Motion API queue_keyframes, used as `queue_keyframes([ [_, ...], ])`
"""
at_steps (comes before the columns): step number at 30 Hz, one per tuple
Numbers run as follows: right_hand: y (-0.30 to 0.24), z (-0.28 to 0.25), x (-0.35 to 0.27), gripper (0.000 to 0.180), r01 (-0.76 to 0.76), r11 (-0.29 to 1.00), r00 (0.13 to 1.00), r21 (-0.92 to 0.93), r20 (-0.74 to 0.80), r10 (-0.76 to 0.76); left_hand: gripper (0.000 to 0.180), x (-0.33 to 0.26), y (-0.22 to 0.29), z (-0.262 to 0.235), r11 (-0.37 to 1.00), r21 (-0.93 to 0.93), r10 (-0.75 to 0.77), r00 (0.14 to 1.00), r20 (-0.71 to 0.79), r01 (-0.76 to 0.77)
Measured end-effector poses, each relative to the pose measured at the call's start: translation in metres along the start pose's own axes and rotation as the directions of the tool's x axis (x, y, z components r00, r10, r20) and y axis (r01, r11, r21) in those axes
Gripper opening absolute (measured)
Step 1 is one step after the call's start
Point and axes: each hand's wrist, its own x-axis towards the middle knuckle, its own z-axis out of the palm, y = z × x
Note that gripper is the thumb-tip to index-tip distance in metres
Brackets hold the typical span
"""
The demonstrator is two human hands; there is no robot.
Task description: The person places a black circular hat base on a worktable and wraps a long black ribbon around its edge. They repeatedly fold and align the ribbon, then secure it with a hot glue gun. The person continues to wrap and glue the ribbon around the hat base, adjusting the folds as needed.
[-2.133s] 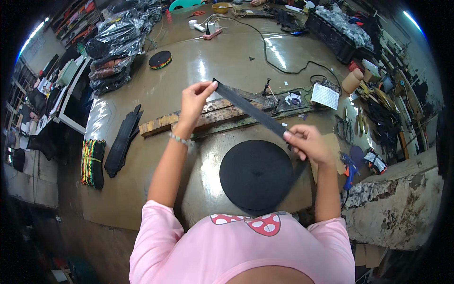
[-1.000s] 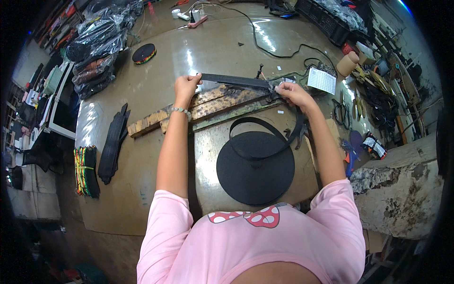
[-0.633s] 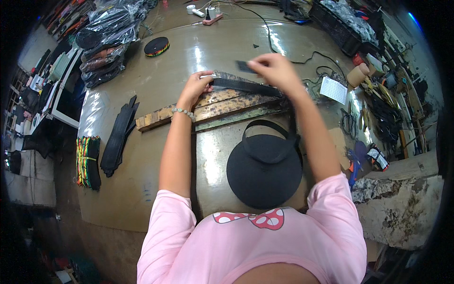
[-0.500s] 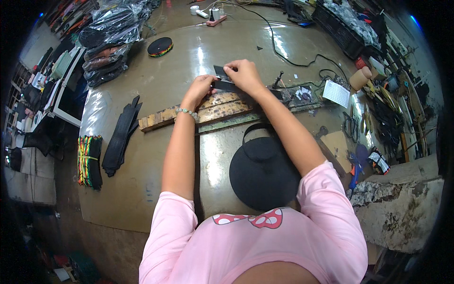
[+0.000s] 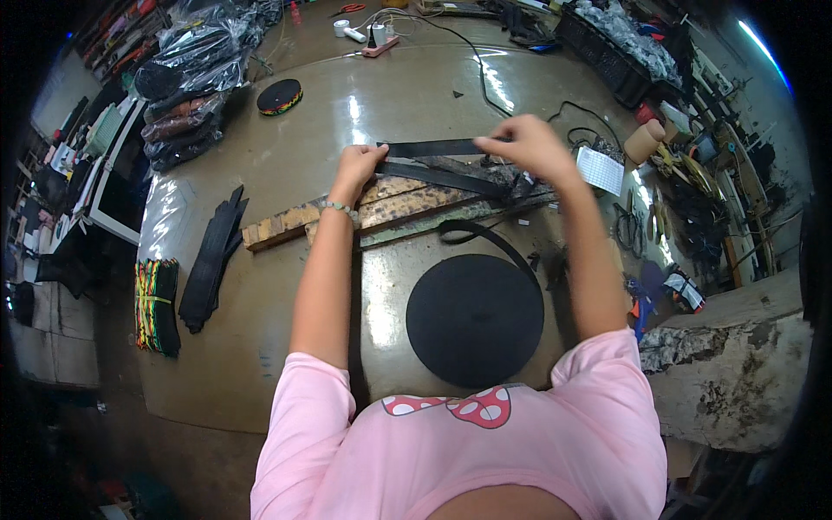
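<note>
Between my two hands stretches a flat black strap point(image 5: 429, 148), roughly level above the wooden bars point(image 5: 381, 208). My left hand point(image 5: 357, 166) pinches it at its left end, where a second black length point(image 5: 438, 177) also runs off to the right, below the first. At the right my right hand point(image 5: 536, 149), slightly blurred, is closed with thumb and fingertips on the strap's other end. A large black roll of webbing point(image 5: 475, 321) lies flat in front of me, its loose tail curling up toward the bars. A dark metal fixture near my right hand is partly hidden.
At the left lie a stack of black strips point(image 5: 212, 269) and a bundle of colourful-edged bands point(image 5: 156, 308). A small roll point(image 5: 279, 97), plastic-wrapped goods point(image 5: 191, 82) and a power strip point(image 5: 379, 46) with cable sit farther back. White paper point(image 5: 600, 171) and a thread cone point(image 5: 653, 142) stand right.
My right hand has moved right, away from my left, and the strap now spans between them. My left hand stays nearly in place. The roll's loose tail has shifted right.
</note>
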Motion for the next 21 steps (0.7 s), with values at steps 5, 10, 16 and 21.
queue_keyframes([
  [5, 0.059, -0.011, -0.034, 0.033, -0.383, 0.894, 0.923, 0.233, 0.054, 0.382, 0.028, -0.001, -0.001, 0.001, 0.999, 0.042, 0.007, 0.999, -0.043, -0.005],
  [10, 0.098, 0.036, -0.052, 0.03, -0.529, 0.667, 0.84, 0.525, 0.213, 0.499, 0.031, 0.002, -0.005, 0.002, 0.996, 0.08, 0.049, 0.996, -0.073, -0.043],
  [16, 0.116, 0.031, -0.048, 0.032, -0.462, 0.822, 0.885, 0.333, 0.224, 0.407, 0.031, 0.002, -0.006, 0.005, 0.998, 0.058, 0.033, 0.997, -0.066, -0.029],
  [21, 0.063, -0.004, -0.04, 0.03, -0.199, 0.968, 0.964, 0.156, -0.145, 0.221, 0.026, -0.01, 0.005, 0.0, 0.995, -0.035, 0.092, 0.996, -0.001, -0.092],
])
